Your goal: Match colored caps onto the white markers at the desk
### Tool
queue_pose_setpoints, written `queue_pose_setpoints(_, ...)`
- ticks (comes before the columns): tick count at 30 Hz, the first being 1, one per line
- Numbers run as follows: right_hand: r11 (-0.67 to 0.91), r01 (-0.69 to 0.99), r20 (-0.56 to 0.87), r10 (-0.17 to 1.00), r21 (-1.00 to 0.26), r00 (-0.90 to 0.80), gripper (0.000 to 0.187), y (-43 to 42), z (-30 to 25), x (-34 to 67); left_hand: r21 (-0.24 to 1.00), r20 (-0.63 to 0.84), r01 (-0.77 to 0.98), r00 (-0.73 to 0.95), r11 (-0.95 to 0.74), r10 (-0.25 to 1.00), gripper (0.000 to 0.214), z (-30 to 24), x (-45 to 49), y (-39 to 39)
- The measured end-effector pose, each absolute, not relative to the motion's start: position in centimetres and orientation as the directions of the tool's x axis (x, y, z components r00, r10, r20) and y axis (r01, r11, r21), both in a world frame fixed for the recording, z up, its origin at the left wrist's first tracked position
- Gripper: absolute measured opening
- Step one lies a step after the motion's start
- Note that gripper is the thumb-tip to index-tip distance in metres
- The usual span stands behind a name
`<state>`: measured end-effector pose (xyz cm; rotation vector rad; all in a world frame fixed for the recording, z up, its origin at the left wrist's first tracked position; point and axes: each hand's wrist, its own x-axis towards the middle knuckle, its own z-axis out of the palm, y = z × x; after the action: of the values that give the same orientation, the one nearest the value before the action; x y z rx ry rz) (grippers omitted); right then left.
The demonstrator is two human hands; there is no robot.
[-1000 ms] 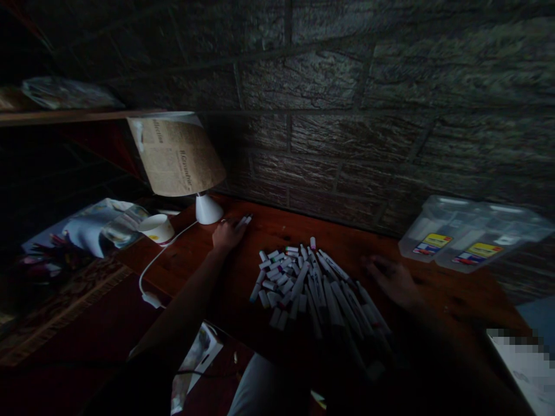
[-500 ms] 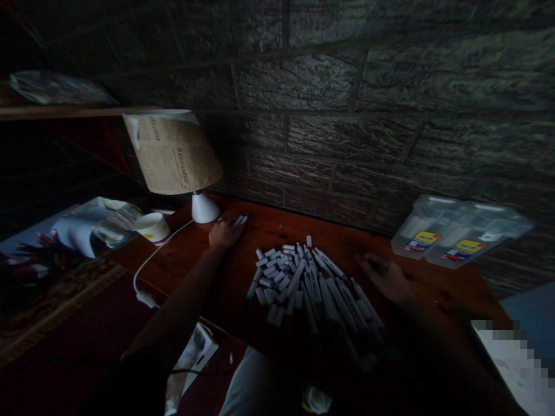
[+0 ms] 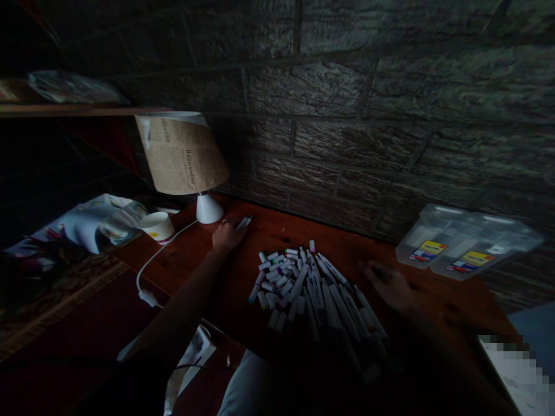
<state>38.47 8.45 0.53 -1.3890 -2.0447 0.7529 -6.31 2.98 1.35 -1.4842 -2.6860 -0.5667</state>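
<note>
By the lamp base, my left hand [image 3: 226, 235] rests on the wooden table with its fingers closed around small whitish marker ends [image 3: 244, 221]; how many is unclear. Between my hands lies a loose pile of white markers [image 3: 318, 289], several of them long, with many short caps [image 3: 277, 277] gathered on its left side. One cap [image 3: 312, 246] with a pinkish end stands at the back of the pile. To the right of the pile, my right hand [image 3: 388, 284] is low over the table, fingers partly stretched and apart. Nothing shows in it, though shadow hides the palm.
A lamp [image 3: 209, 209] with a newsprint shade stands at the back left, beside a white paper cup [image 3: 156, 226] and a white cord [image 3: 147, 263]. Two clear plastic cases [image 3: 466, 242] stand at the back right. A brick wall [image 3: 303, 144] rises behind the table.
The whole view has shifted slightly, so things sit a little further right. Both hands stay in nearly the same places, and the pile looks unchanged.
</note>
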Motion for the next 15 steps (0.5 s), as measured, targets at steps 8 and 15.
queue_pose_setpoints(8,0.355,0.621,0.176,0.927,-0.699,-0.332,0.052,8.8,0.0,38.4,0.238,0.338,0.876,-0.48,0.42,0.81,0.046,1.4,-5.4,3.3)
queue_pose_setpoints(15,0.361,0.617,0.197,0.927,-0.699,-0.319,0.051,8.7,0.0,38.3,0.319,0.268,0.947,-0.123,0.033,0.956,0.041,6.3,0.5,3.9)
